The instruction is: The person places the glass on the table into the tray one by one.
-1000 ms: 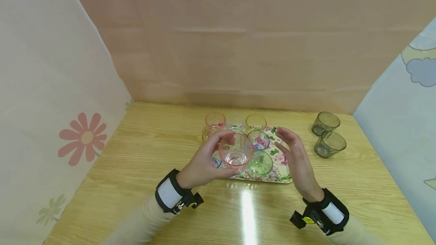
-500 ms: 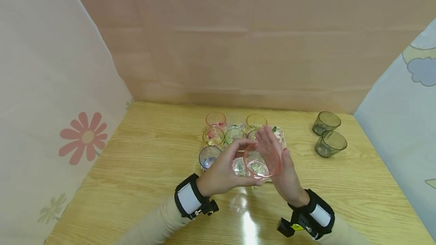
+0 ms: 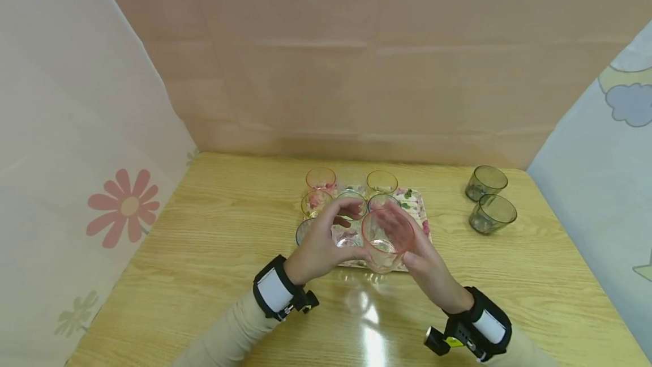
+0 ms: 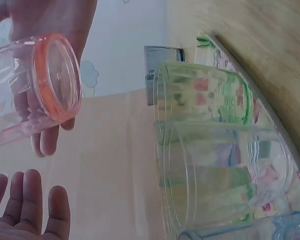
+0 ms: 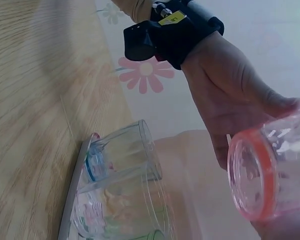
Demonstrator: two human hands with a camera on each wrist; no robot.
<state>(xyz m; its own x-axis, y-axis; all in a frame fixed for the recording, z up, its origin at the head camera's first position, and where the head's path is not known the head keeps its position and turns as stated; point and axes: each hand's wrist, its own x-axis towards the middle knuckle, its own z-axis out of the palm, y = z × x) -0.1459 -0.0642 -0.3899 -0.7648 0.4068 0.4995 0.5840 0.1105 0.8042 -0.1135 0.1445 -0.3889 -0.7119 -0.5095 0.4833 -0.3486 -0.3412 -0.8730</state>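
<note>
My right hand (image 3: 433,271) holds a clear pink-tinted glass tumbler (image 3: 379,256) with a pink rim, raised above the front of a flowered tray (image 3: 416,208). Its fingers wrap the far right side, and the thumb lies at the near right. Left of the tumbler, my left hand (image 3: 318,245) keeps a wide curve with nothing in it. A gap shows between its fingers (image 4: 31,195) and the tumbler (image 4: 55,82) in the left wrist view. In the right wrist view, the left hand (image 5: 225,90) appears behind the tumbler (image 5: 262,170).
Several tinted tumblers stand in rows on the tray, among them a pink one (image 3: 321,179), a yellow one (image 3: 382,182) and a blue one (image 3: 303,232), partly hidden by the left hand. Two smoky grey tumblers (image 3: 487,183) stand at the table's (image 3: 234,214) back right.
The left hand, which held the pink tumbler, has let go and drawn left. The right hand came in from the right and now holds it. Both moved rightward, then back slightly.
</note>
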